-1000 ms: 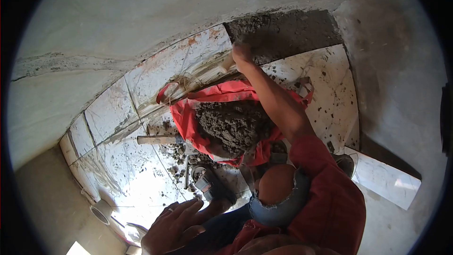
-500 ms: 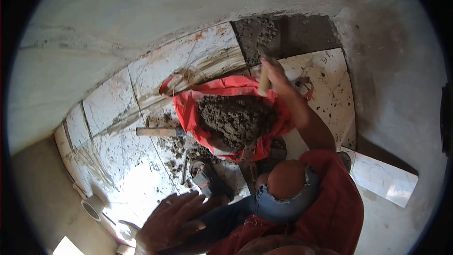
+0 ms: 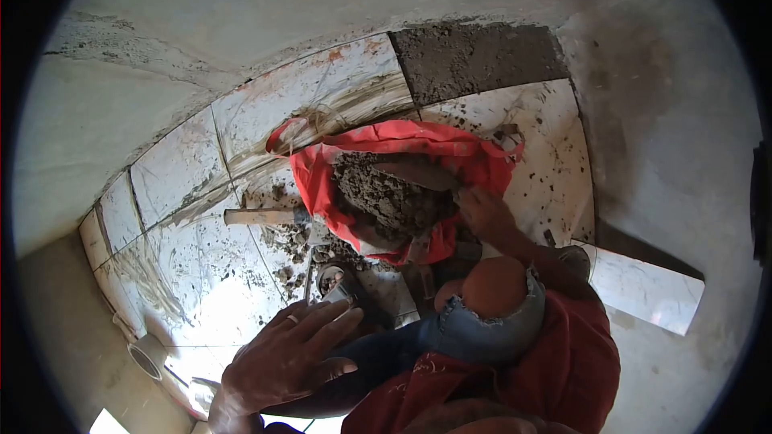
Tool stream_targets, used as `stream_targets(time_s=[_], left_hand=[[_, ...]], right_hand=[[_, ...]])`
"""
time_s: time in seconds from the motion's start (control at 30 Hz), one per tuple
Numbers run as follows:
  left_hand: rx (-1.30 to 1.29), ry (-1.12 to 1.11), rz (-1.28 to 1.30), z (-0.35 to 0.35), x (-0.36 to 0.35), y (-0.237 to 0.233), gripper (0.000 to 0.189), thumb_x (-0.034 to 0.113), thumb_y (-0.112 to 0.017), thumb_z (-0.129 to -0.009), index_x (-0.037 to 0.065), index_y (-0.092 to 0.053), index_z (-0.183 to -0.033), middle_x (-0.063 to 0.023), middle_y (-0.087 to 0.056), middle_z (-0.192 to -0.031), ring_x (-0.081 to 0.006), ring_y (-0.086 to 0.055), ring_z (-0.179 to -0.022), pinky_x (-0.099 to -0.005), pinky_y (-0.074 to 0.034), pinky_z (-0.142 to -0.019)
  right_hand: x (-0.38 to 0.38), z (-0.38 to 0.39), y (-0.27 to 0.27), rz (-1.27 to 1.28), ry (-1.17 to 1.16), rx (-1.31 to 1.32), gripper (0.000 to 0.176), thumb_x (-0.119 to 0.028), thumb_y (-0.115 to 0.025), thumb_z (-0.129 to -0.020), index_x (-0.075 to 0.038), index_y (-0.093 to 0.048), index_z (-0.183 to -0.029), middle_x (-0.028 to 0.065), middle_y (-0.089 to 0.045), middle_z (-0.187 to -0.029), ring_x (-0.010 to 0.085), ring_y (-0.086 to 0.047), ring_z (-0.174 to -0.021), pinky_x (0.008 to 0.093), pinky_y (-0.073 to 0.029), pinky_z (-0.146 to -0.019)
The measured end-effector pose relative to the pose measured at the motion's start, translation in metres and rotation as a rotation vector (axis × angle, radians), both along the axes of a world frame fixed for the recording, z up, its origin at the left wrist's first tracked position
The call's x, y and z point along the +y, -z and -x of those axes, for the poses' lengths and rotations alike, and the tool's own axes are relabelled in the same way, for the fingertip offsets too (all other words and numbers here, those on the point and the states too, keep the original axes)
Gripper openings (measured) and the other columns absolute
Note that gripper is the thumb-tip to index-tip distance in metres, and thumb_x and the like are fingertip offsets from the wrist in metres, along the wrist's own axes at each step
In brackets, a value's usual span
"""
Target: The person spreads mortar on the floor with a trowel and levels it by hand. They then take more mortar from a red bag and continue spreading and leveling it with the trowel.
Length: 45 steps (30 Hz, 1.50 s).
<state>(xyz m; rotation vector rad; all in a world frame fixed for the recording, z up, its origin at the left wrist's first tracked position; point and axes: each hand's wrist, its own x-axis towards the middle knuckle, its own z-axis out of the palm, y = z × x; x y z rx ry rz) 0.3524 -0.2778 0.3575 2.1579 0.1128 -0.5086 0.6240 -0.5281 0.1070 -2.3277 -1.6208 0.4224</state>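
My right hand (image 3: 486, 213) is closed around the handle of a trowel (image 3: 418, 175), whose blade lies against the heap of wet mortar (image 3: 378, 197). That mortar sits inside an opened red bag (image 3: 318, 193) on the tiled floor. Over my bent leg, my left hand (image 3: 293, 354) hovers or rests with its fingers stretched out, holding nothing; a ring shows on one finger. Left of the bag lies a hammer (image 3: 261, 216) with a wooden handle, its head partly hidden near the bag's edge.
A strip of spread mortar (image 3: 482, 60) fills the untiled corner by the walls. Smeared marble-look tiles (image 3: 314, 84) line the back wall. To the right lies a cut tile (image 3: 643, 285). A white cylindrical container (image 3: 149, 358) stands lower left. My sandalled foot (image 3: 342, 285) is beside mortar crumbs.
My right hand has drawn the trowel back from the mortar patch at the wall into the bag. The patch looks flatter now. My left hand has shifted slightly, staying open.
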Motion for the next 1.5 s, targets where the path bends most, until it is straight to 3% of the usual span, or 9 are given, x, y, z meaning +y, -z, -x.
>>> stream_targets(time_s=[0.13,0.33,0.53,0.67,0.83,0.93,1.03,1.17,1.5], left_hand=[[0.008,-0.010,-0.019,0.003,-0.001,0.001,0.055,0.041,-0.052,-0.088,0.004,-0.043,-0.127,-0.0188,-0.051,-0.121,-0.0343,-0.053,-0.106,-0.0428,-0.042,-0.090],[0.050,-0.021,-0.022,-0.002,-0.002,-0.004,0.057,0.039,-0.056,-0.086,0.006,-0.041,-0.130,-0.0179,-0.049,-0.124,-0.0328,-0.055,-0.105,-0.0431,-0.042,-0.089],[0.053,-0.009,-0.028,-0.005,-0.005,-0.002,0.058,0.038,-0.057,-0.085,0.007,-0.039,-0.132,-0.0173,-0.048,-0.124,-0.0331,-0.056,-0.101,-0.0425,-0.044,-0.087],[0.055,0.003,-0.040,-0.008,-0.005,-0.001,0.058,0.038,-0.058,-0.085,0.007,-0.040,-0.131,-0.0182,-0.048,-0.124,-0.0332,-0.056,-0.101,-0.0418,-0.044,-0.087],[0.036,-0.005,-0.006,-0.010,-0.006,0.000,0.058,0.037,-0.058,-0.085,0.006,-0.041,-0.130,-0.0193,-0.049,-0.123,-0.0333,-0.056,-0.102,-0.0418,-0.043,-0.087],[0.024,0.006,-0.027,-0.011,-0.007,-0.001,0.059,0.037,-0.059,-0.084,0.005,-0.040,-0.130,-0.0193,-0.050,-0.122,-0.0333,-0.056,-0.102,-0.0422,-0.043,-0.087],[0.080,0.003,-0.020,-0.014,-0.009,-0.005,0.059,0.036,-0.060,-0.084,0.004,-0.040,-0.130,-0.0199,-0.050,-0.121,-0.0347,-0.055,-0.103,-0.0430,-0.043,-0.087],[0.159,-0.059,-0.013,-0.004,-0.011,-0.005,0.058,0.031,-0.063,-0.082,0.004,-0.041,-0.129,-0.0206,-0.050,-0.123,-0.0378,-0.052,-0.107,-0.0432,-0.042,-0.090],[0.407,-0.206,-0.068,-0.025,-0.024,-0.027,0.060,0.024,-0.068,-0.077,0.007,-0.042,-0.129,-0.0121,-0.050,-0.127,-0.0319,-0.048,-0.115,-0.0408,-0.037,-0.098]], right_hand=[[0.023,-0.042,-0.011,-0.189,0.168,0.183,0.028,-0.017,-0.057,-0.083,-0.001,-0.050,-0.106,0.0186,-0.054,-0.091,0.0381,-0.054,-0.085,0.0465,-0.046,-0.070],[0.065,-0.171,0.002,0.231,0.596,0.094,0.039,-0.026,-0.052,-0.082,0.003,-0.050,-0.109,0.0270,-0.060,-0.097,0.0425,-0.057,-0.093,0.0469,-0.046,-0.081],[0.078,-0.223,0.003,0.490,0.378,-0.088,0.034,-0.022,-0.054,-0.079,0.004,-0.057,-0.100,0.0259,-0.060,-0.101,0.0393,-0.058,-0.095,0.0446,-0.046,-0.083],[0.072,-0.224,-0.017,0.291,0.267,-0.046,0.036,-0.024,-0.055,-0.078,0.005,-0.058,-0.099,0.0248,-0.059,-0.104,0.0377,-0.057,-0.098,0.0437,-0.045,-0.085],[0.068,-0.231,0.013,0.190,0.697,0.231,0.038,-0.022,-0.059,-0.078,0.004,-0.056,-0.106,0.0247,-0.061,-0.101,0.0392,-0.057,-0.097,0.0428,-0.044,-0.084],[0.077,-0.237,0.046,0.095,0.836,0.091,0.039,-0.019,-0.061,-0.077,0.001,-0.056,-0.109,0.0217,-0.059,-0.107,0.0364,-0.055,-0.102,0.0408,-0.043,-0.088],[0.097,-0.249,0.073,0.001,0.579,-0.315,0.038,-0.013,-0.062,-0.076,-0.001,-0.057,-0.111,0.0201,-0.056,-0.114,0.0339,-0.054,-0.106,0.0398,-0.043,-0.091],[0.162,-0.258,0.118,-0.058,0.335,-0.302,0.028,-0.009,-0.051,-0.082,-0.003,-0.058,-0.109,0.0207,-0.058,-0.109,0.0343,-0.058,-0.098,0.0429,-0.049,-0.082],[0.208,-0.246,0.121,0.121,0.595,-0.351,0.020,-0.010,-0.053,-0.082,-0.003,-0.062,-0.098,0.0191,-0.062,-0.093,0.0342,-0.061,-0.088,0.0413,-0.050,-0.081]])
